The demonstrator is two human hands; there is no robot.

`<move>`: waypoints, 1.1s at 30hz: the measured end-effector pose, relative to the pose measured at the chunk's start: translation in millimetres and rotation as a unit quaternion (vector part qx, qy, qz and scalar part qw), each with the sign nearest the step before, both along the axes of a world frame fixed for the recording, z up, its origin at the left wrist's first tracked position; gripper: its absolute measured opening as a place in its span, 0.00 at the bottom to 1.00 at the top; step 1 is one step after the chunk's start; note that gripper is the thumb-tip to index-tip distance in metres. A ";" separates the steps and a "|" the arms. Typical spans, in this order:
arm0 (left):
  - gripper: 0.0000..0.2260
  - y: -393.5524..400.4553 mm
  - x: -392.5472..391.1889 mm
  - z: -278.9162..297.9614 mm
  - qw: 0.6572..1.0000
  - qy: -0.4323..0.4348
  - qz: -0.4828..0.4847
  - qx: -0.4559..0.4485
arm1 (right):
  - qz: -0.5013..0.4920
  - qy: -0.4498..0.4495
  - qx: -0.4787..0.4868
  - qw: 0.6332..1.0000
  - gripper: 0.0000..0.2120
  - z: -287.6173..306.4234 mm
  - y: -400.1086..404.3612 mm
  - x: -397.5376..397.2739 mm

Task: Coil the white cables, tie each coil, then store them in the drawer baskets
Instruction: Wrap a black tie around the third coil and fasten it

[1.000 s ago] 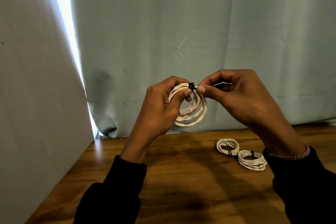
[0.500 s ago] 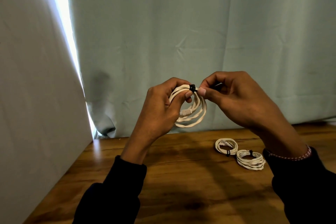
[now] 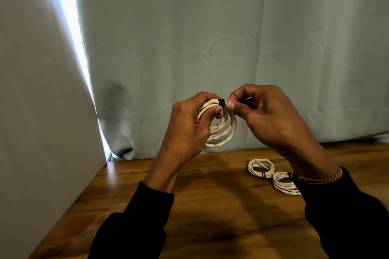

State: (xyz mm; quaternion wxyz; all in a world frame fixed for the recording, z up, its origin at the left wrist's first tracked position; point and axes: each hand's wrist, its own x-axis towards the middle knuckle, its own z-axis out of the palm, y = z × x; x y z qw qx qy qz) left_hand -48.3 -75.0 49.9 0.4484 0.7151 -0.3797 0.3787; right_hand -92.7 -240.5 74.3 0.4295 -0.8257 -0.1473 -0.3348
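I hold a white cable coil (image 3: 228, 130) up in the air above the wooden table (image 3: 210, 206). My left hand (image 3: 189, 126) grips the coil's top left, thumb on the strands. A black tie (image 3: 221, 102) wraps the coil's top. My right hand (image 3: 265, 115) pinches the tie's free end right beside the wrap; the rest of the tie runs into the curled fingers. A white plug shows inside the loop. Two tied white coils lie on the table to the right, the left coil (image 3: 261, 167) and the right coil (image 3: 285, 183), the latter partly behind my right sleeve.
A pale green curtain (image 3: 210, 48) hangs behind the table. A white panel (image 3: 37, 111) stands along the table's left side, with bright light in the gap. No drawer or basket is in view.
My right hand has drawn in close to the wrap, and less of the black tie's tail shows beyond its fingers. The left hand and the coil hold about the same place.
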 end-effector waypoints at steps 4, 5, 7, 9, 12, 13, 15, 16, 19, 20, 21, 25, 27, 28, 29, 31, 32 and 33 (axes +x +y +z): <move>0.06 2.5 -1.5 1.3 1.000 0.004 0.002 0.009 | 0.003 0.003 0.002 1.000 0.02 -0.6 2.2 -0.4; 0.06 2.3 -1.8 1.4 1.000 0.005 0.003 0.012 | 0.004 0.004 0.004 1.000 0.02 -0.7 2.4 -0.7; 0.07 2.0 -2.3 1.5 1.000 0.008 0.006 0.016 | 0.006 0.006 0.006 1.000 0.01 -0.7 2.2 -1.4; 0.07 1.8 -2.6 1.6 1.000 0.008 0.008 0.017 | 0.012 0.008 0.009 1.000 0.01 -0.7 1.5 -1.3; 0.07 3.0 -1.8 1.3 1.000 0.010 0.005 0.011 | 0.014 0.002 0.008 1.000 0.01 -0.6 2.8 0.5; 0.07 3.2 -0.8 1.0 1.000 0.013 0.001 0.005 | 0.012 -0.001 0.000 1.000 0.02 -0.1 2.7 1.2; 0.07 2.9 0.2 0.6 0.999 0.032 -0.011 -0.004 | 0.013 0.000 -0.022 1.000 0.02 2.7 -0.7 1.0; 0.07 2.9 -0.1 0.7 0.999 0.044 -0.018 -0.005 | 0.023 0.003 -0.028 0.999 0.02 4.8 -3.4 0.2; 0.06 3.6 -0.8 2.1 0.998 0.055 -0.033 -0.001 | 0.068 0.023 -0.025 0.997 0.02 10.7 -13.6 -4.3; 0.07 3.3 -1.6 2.4 0.998 0.056 -0.039 0.000 | 0.080 0.026 -0.023 0.996 0.02 11.7 -16.3 -6.1; 0.07 3.4 -2.3 3.0 0.997 0.057 -0.044 0.001 | 0.089 0.028 -0.024 0.995 0.02 12.6 -17.9 -7.4; 0.07 4.3 -3.8 4.2 0.996 0.062 -0.059 0.002 | 0.086 0.027 -0.065 0.994 0.03 13.7 -19.2 -9.3; 0.07 4.6 -3.9 4.1 0.996 0.058 -0.061 0.003 | 0.073 0.028 -0.079 0.994 0.03 13.3 -19.1 -9.4; 0.07 4.4 -3.8 3.8 0.997 0.055 -0.060 0.005 | 0.066 0.030 -0.083 0.994 0.03 12.8 -18.7 -9.3; 0.07 4.0 -3.3 3.4 0.997 0.051 -0.057 0.006 | 0.056 0.030 -0.086 0.994 0.03 12.1 -17.6 -9.1; 0.07 2.4 -2.9 2.2 0.998 0.048 -0.050 0.004 | 0.030 0.025 -0.087 0.995 0.04 10.2 -14.3 -7.7; 0.07 1.5 -2.8 1.8 0.998 0.047 -0.048 0.001 | 0.017 0.022 -0.082 0.996 0.03 8.9 -11.9 -6.8; 0.06 1.0 -2.6 1.4 0.998 0.045 -0.044 -0.004 | 0.006 0.017 -0.075 0.997 0.03 7.6 -9.2 -5.8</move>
